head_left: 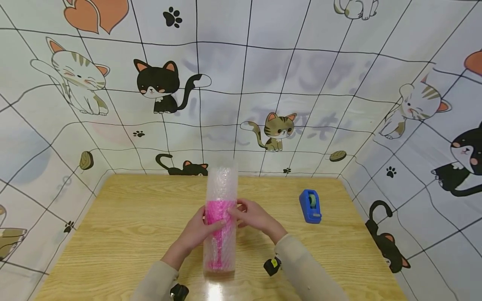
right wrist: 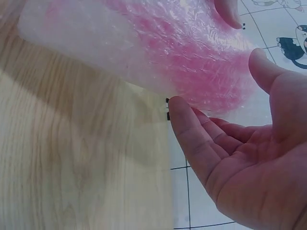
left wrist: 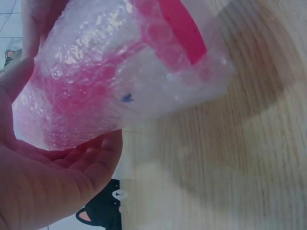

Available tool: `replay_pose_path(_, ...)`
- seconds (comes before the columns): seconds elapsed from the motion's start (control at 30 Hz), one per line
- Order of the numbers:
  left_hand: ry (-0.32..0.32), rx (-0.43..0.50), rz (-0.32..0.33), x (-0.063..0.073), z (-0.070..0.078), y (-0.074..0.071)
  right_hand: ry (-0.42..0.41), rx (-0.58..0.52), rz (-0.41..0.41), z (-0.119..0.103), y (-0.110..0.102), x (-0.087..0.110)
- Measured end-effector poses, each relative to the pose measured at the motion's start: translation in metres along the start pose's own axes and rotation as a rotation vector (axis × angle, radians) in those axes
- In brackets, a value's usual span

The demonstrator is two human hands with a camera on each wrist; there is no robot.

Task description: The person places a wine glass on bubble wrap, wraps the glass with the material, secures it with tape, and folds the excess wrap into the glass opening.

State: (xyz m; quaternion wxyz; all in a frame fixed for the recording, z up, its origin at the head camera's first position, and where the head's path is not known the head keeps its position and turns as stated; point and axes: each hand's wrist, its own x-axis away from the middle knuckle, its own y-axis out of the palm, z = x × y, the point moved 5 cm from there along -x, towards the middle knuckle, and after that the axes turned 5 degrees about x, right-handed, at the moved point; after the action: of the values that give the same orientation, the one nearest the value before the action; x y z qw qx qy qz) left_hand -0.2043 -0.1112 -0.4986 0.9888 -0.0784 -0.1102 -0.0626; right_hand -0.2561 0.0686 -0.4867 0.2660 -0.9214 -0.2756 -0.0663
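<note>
A long bubble-wrapped bundle [head_left: 220,255] stands out in the middle of the head view, its pink contents showing through the clear wrap. My left hand [head_left: 196,231] holds its left side, thumb across the front and fingers curled behind. On the other side my right hand [head_left: 257,216] holds it a little higher, with the thumb on the wrap. In the left wrist view, a solid pink strip [left wrist: 184,31] shows at one end of the bundle. The right wrist view has the fingers [right wrist: 192,129] of my right hand bent under the bubble wrap [right wrist: 192,62].
A blue tape dispenser [head_left: 311,209] with a roll of tape sits at the right of the wooden table [head_left: 143,217]. A cat-patterned cloth [head_left: 226,104] surrounds the table at the back and sides.
</note>
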Motion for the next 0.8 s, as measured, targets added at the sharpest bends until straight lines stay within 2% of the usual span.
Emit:
replay_pose_path(0.2, 0.03, -0.019, 0.002, -0.001, 0.008, -0.001, -0.032, 0.006, 0.023, -0.007, -0.006, 0.003)
replay_pose_path(0.43, 0.069, -0.054, 0.031, -0.003, 0.013, -0.004, -0.102, -0.044, 0.062, -0.012, -0.011, 0.007)
replay_pose_path(0.67, 0.144, -0.045, 0.071, -0.004, 0.02, -0.005, -0.163, -0.014, 0.147, -0.017, -0.016, 0.009)
replay_pose_path(0.8, 0.192, -0.047, 0.091, -0.004, 0.024, -0.005, -0.19, -0.015, 0.168, -0.02, -0.017, 0.009)
